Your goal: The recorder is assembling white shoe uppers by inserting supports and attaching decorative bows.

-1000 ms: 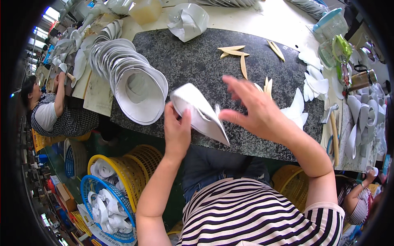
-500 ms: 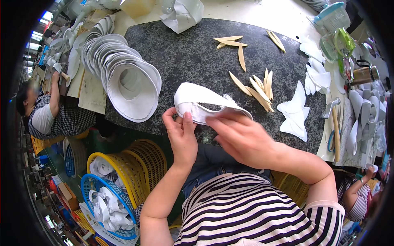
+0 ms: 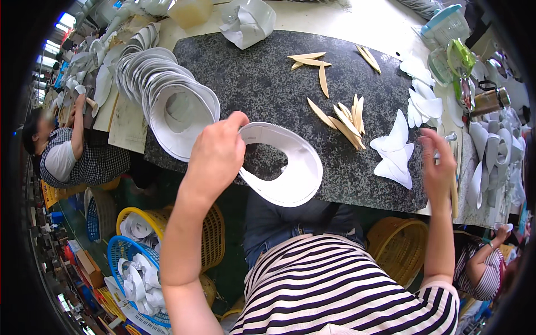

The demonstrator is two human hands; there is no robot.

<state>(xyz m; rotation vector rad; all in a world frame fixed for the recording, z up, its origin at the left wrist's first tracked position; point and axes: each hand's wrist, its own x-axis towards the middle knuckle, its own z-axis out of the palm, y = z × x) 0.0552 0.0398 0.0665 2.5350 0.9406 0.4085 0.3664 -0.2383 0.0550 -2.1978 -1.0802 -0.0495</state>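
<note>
A pale worktop [image 3: 363,23] carries a dark speckled slab [image 3: 251,84]. A leaning stack of white rings [image 3: 167,92] covers the slab's left corner and runs onto the pale top. Slender tan strips [image 3: 323,81] lie on the slab in three loose groups. Right of them sit overlapping white pointed pieces [image 3: 393,148], with more white pieces [image 3: 422,103] across the slab's edge. A clear tub [image 3: 262,19] stands at the far edge; a wooden handle [image 3: 454,192] lies to the right.
</note>
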